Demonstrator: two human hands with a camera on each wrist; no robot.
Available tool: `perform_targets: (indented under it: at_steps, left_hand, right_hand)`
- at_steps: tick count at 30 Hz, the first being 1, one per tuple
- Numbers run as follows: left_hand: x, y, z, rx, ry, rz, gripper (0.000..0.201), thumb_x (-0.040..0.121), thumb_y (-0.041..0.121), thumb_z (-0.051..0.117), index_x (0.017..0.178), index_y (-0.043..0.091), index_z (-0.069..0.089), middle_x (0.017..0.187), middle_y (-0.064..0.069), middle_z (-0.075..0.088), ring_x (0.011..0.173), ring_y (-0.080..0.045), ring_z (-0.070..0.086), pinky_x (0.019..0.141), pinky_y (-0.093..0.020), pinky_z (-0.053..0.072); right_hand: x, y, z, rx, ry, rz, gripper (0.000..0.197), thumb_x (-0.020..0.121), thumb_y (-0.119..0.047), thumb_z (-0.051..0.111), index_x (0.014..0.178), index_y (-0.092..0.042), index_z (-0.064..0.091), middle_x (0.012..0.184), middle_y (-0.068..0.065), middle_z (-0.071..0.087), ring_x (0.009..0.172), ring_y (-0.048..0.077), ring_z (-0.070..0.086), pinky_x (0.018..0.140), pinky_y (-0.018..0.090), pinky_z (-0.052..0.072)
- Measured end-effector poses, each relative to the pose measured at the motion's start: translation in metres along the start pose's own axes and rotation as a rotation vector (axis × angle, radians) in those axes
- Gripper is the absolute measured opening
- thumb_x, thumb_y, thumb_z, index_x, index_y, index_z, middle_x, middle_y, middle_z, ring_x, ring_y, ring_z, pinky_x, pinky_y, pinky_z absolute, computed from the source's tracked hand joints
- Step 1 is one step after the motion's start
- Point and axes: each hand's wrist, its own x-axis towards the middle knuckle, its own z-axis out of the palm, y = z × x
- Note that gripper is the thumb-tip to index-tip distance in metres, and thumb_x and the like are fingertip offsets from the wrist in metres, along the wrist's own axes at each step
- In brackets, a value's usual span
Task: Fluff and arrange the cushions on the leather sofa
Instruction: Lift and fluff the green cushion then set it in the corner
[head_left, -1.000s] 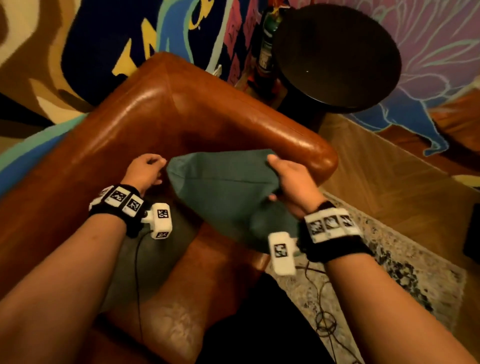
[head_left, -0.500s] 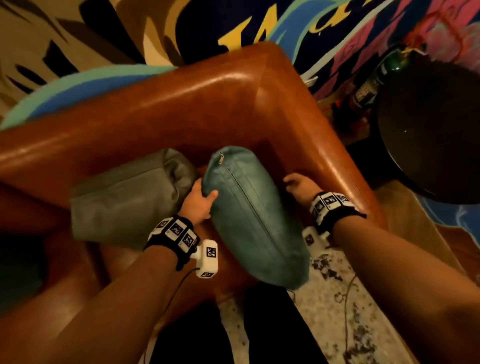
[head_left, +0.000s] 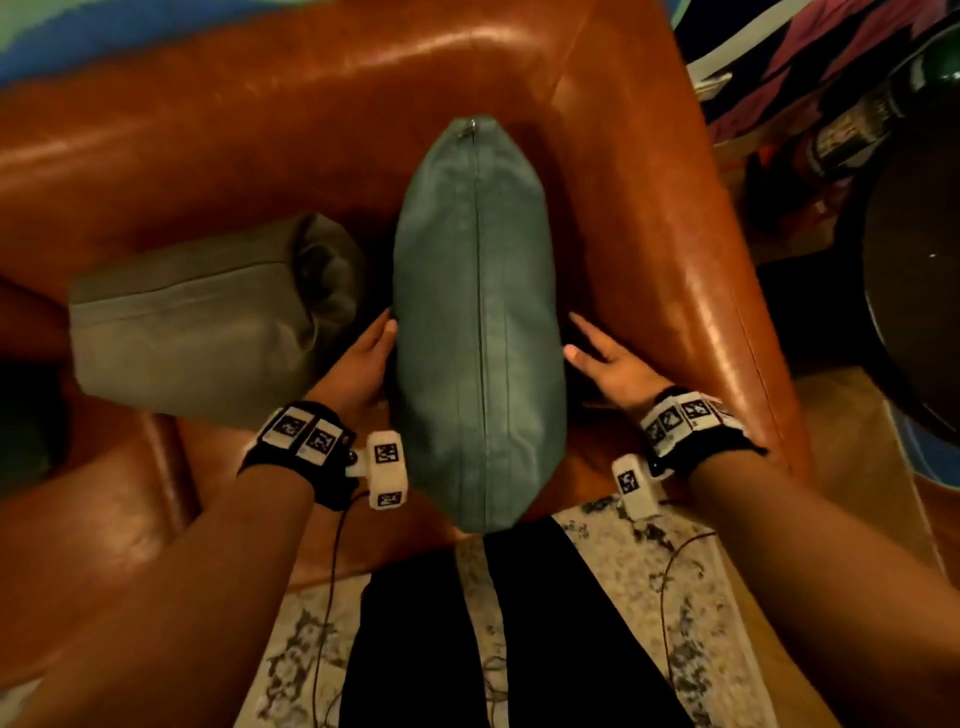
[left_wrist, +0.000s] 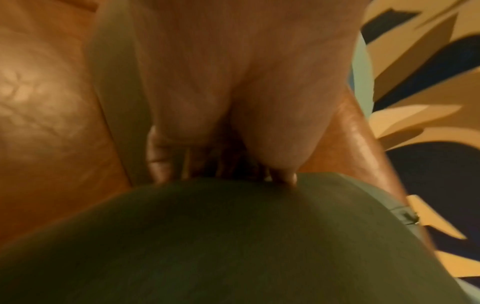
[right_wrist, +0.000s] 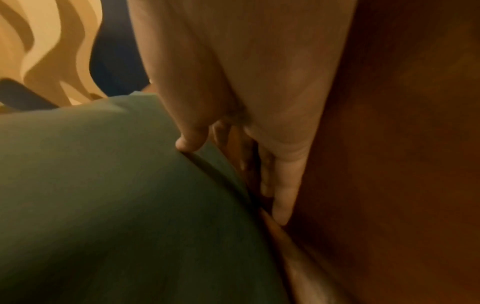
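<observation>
A teal cushion (head_left: 478, 322) stands on its edge in the corner of the brown leather sofa (head_left: 260, 130), zipper seam facing up. My left hand (head_left: 373, 345) lies flat against the cushion's left side with straight fingers. My right hand (head_left: 597, 358) is at its right side, fingers straight, between the cushion and the sofa's armrest (head_left: 691, 291). In the left wrist view the fingers (left_wrist: 158, 162) touch the teal cushion (left_wrist: 233, 246). In the right wrist view the fingers (right_wrist: 283, 195) reach down beside the cushion (right_wrist: 116, 205). An olive-grey cushion (head_left: 208, 322) leans on the backrest to the left.
A dark round side table (head_left: 914, 322) stands right of the armrest, with a bottle (head_left: 852, 130) behind it. A patterned rug (head_left: 639, 571) covers the floor in front of the sofa, where my dark-trousered legs (head_left: 493, 634) stand. Thin cables hang from both wrists.
The teal cushion went from held flat in the air to standing on edge in the sofa corner. Both hands let go of their grip and now lie flat at its sides.
</observation>
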Motion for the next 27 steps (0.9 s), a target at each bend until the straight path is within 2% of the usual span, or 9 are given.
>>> perform_targets:
  at_steps: [3,6,9,11,16,18,21,24,27]
  left_hand:
    - [0.004,-0.018,0.001,0.004,-0.046,-0.133,0.060,0.085,0.074,0.054,0.141,0.062,0.037,0.156,0.008,0.043,0.142,-0.033,0.040,0.110,-0.064,0.036]
    - [-0.008,-0.019,0.013,-0.097,-0.032,-0.057,0.044,0.100,0.056,0.047,0.143,0.049,0.045,0.140,-0.005,0.061,0.116,-0.020,0.063,0.090,-0.043,0.057]
    - [-0.011,-0.028,0.026,-0.101,-0.023,-0.078,0.045,0.104,0.049,0.039,0.148,0.051,0.034,0.135,-0.013,0.061,0.094,-0.023,0.065,0.066,-0.032,0.060]
    - [-0.010,-0.020,0.041,-0.040,0.004,-0.144,0.052,0.099,0.059,0.040,0.147,0.063,0.020,0.149,0.005,0.049,0.121,-0.030,0.061,0.074,-0.042,0.062]
    - [0.040,-0.018,0.015,0.471,0.065,-0.023,0.083,0.069,0.090,0.045,0.144,0.057,0.030,0.156,-0.003,0.044,0.137,-0.032,0.049,0.104,-0.056,0.048]
    - [0.020,0.013,0.019,0.725,0.217,0.114,0.057,0.090,0.056,0.054,0.133,0.018,0.059,0.130,-0.019,0.065,0.118,-0.037,0.063,0.098,-0.046,0.053]
    - [-0.015,0.038,0.041,0.968,0.392,0.692,0.027,0.097,0.017,0.052,0.115,0.008,0.070,0.114,-0.014,0.071,0.106,-0.034,0.066,0.095,-0.038,0.049]
    - [-0.023,0.034,0.059,1.221,-0.052,1.118,0.042,0.088,0.011,0.049,0.126,0.009,0.066,0.128,-0.011,0.068,0.125,-0.029,0.059,0.108,-0.043,0.045]
    - [0.005,0.035,0.037,1.762,-0.299,1.139,0.052,0.094,0.032,0.044,0.145,0.026,0.051,0.152,0.003,0.050,0.147,-0.021,0.036,0.114,-0.067,0.026]
  right_hand:
    - [0.014,0.001,0.026,0.126,-0.072,0.051,0.049,0.102,-0.035,0.052,0.148,-0.046,0.040,0.139,-0.005,0.060,0.123,0.020,0.059,0.083,0.053,0.060]
    - [0.020,-0.005,0.031,0.206,-0.144,-0.001,0.045,0.104,-0.032,0.049,0.148,-0.042,0.043,0.134,-0.006,0.065,0.115,0.013,0.064,0.067,0.034,0.060]
    - [0.037,-0.011,0.023,0.191,-0.119,-0.058,0.046,0.105,-0.019,0.047,0.150,-0.027,0.045,0.137,-0.002,0.063,0.121,0.011,0.060,0.094,0.036,0.057]
    - [0.047,-0.012,0.017,0.137,-0.035,-0.078,0.046,0.105,-0.005,0.044,0.151,-0.007,0.042,0.146,0.013,0.052,0.129,0.018,0.052,0.114,0.043,0.041]
    - [0.044,-0.039,0.003,-0.072,-0.016,-0.021,0.047,0.101,0.010,0.038,0.145,-0.004,0.048,0.118,0.005,0.064,0.111,0.024,0.061,0.092,0.026,0.054]
    - [0.030,-0.056,0.007,-0.245,0.089,-0.048,0.041,0.101,0.001,0.043,0.137,-0.009,0.059,0.119,0.003,0.066,0.111,0.022,0.063,0.104,0.034,0.049]
    - [-0.009,-0.077,0.038,-0.351,0.395,-0.254,0.042,0.098,-0.010,0.048,0.139,-0.014,0.058,0.138,0.009,0.062,0.129,0.025,0.056,0.112,0.027,0.038]
    - [-0.048,-0.077,0.099,-0.267,0.494,-0.501,0.048,0.101,-0.016,0.043,0.149,-0.017,0.045,0.153,0.008,0.046,0.146,0.022,0.038,0.120,0.029,0.023]
    - [-0.055,-0.028,0.142,-0.504,0.558,-0.356,0.053,0.106,-0.039,0.029,0.158,-0.034,0.019,0.166,-0.003,0.020,0.155,0.020,0.010,0.124,0.053,0.008]
